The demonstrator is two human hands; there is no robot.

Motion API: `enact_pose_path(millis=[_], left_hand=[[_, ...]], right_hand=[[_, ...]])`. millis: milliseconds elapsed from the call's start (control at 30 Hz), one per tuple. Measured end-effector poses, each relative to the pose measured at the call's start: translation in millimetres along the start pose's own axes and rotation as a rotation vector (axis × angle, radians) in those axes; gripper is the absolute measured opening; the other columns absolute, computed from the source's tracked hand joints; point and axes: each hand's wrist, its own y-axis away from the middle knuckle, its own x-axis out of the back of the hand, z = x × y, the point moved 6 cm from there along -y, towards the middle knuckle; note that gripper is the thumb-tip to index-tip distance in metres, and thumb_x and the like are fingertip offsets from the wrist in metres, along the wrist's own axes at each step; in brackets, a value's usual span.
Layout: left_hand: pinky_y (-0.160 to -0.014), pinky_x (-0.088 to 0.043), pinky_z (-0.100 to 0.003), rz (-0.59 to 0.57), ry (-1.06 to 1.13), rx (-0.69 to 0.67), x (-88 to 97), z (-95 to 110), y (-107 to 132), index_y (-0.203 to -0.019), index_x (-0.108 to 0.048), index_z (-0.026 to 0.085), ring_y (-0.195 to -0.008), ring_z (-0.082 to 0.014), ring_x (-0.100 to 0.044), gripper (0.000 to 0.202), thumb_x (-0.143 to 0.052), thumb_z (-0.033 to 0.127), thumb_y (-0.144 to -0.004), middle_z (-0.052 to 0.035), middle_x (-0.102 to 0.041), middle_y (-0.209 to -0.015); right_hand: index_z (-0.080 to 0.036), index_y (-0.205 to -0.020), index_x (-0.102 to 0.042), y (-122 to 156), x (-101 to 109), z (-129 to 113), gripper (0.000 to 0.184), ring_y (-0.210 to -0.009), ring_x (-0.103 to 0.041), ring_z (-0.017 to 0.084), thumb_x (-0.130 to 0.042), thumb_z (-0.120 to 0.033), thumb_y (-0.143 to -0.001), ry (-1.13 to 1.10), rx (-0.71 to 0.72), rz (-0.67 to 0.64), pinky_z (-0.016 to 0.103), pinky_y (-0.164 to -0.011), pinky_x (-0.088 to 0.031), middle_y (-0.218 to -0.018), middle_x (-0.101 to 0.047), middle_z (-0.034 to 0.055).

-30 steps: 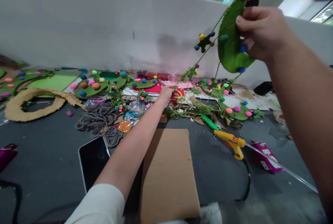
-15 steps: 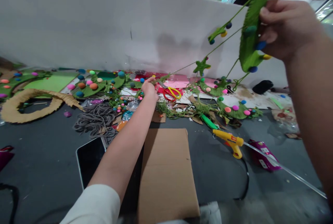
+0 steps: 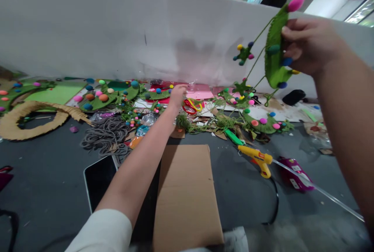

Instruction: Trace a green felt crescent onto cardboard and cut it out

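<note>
My right hand (image 3: 306,45) is raised at the upper right, its thumb and fingers closed on a green felt crescent (image 3: 274,57) with pink, teal, blue and yellow pom-poms. Green cords run from the crescent to a small star (image 3: 243,54) with pom-poms and to a lower star (image 3: 241,87) near the pile. My left hand (image 3: 177,95) reaches over the clutter by the wall, fingers curled together. What they hold, if anything, is hidden. Beside it lie scissors (image 3: 193,106) with red and yellow handles, their blades out of sight around the hand. Another felt crescent (image 3: 159,95) lies just left of it.
A cardboard box (image 3: 188,193) stands in front of me, with a tablet-like device (image 3: 99,181) at its left. A yellow glue gun (image 3: 257,158) with a long clear stick lies right, near a purple packet (image 3: 295,174). Grey cord (image 3: 106,135) and a tan ring (image 3: 37,119) are at left.
My right hand has moved slightly left and down with the crescent. The cords, stretched leftward before, now hang more steeply with the stars below. My left hand has shifted right, closer to the scissors.
</note>
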Motion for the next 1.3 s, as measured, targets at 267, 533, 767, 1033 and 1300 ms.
enact_pose_path(millis=[267,533,767,1033,1300], left_hand=[[-0.092,-0.053,-0.031,-0.482,-0.158,-0.162,-91.6,7.2,47.3,-0.096,-0.078,0.015,-0.099,-0.0204,-0.073,0.018,-0.082,0.009,-0.081,-0.0108,-0.08,-0.102],[-0.07,-0.047,-0.024,-0.508,-0.326,-0.323,-84.6,25.0,49.0,-0.081,-0.077,0.016,-0.071,-0.0129,-0.063,0.017,-0.068,0.016,-0.096,-0.0041,-0.073,-0.075],[-0.058,-0.033,-0.027,-0.644,-0.581,-0.377,-71.7,48.1,65.6,-0.057,-0.068,0.018,-0.052,-0.0119,-0.046,0.032,-0.073,0.007,-0.086,-0.0015,-0.057,-0.055],[-0.076,-0.041,-0.026,-0.493,-0.466,-0.468,-91.7,50.9,63.5,-0.08,-0.075,0.018,-0.076,-0.0156,-0.057,0.016,-0.069,0.015,-0.095,-0.0047,-0.07,-0.082],[-0.071,-0.046,-0.028,-0.259,-0.555,-0.11,-52.7,1.9,30.3,-0.046,-0.044,0.022,-0.078,-0.0257,-0.064,0.046,-0.072,-0.01,-0.062,-0.0004,-0.042,-0.051]], right_hand=[[-0.025,-0.071,-0.074,-1.6,-12.5,8.1,0.015,-0.061,-0.052,0.015,-0.077,-0.01,-0.075,0.048,-0.029,-0.068,0.029,-0.053,-0.046,-0.078,-0.069,0.0042],[-0.018,-0.061,-0.066,4.1,-15.2,19.7,0.024,-0.066,-0.061,0.014,-0.074,-0.002,-0.077,0.112,-0.072,-0.003,0.03,-0.055,-0.043,-0.078,-0.071,0.0061],[-0.02,-0.064,-0.067,3.0,-20.7,26.7,0.024,-0.071,-0.068,0.016,-0.08,-0.006,-0.079,0.143,-0.132,-0.076,0.031,-0.061,-0.052,-0.078,-0.073,0.0026],[-0.019,-0.075,-0.072,25.2,-43.3,20.6,0.021,-0.068,-0.069,0.012,-0.07,-0.001,-0.084,0.088,-0.23,-0.182,0.022,-0.057,-0.055,-0.078,-0.074,0.0017],[-0.02,-0.067,-0.067,17.4,-37.5,13.0,0.023,-0.071,-0.067,0.015,-0.075,-0.004,-0.08,0.074,-0.128,-0.098,0.032,-0.065,-0.053,-0.081,-0.073,0.0041]])
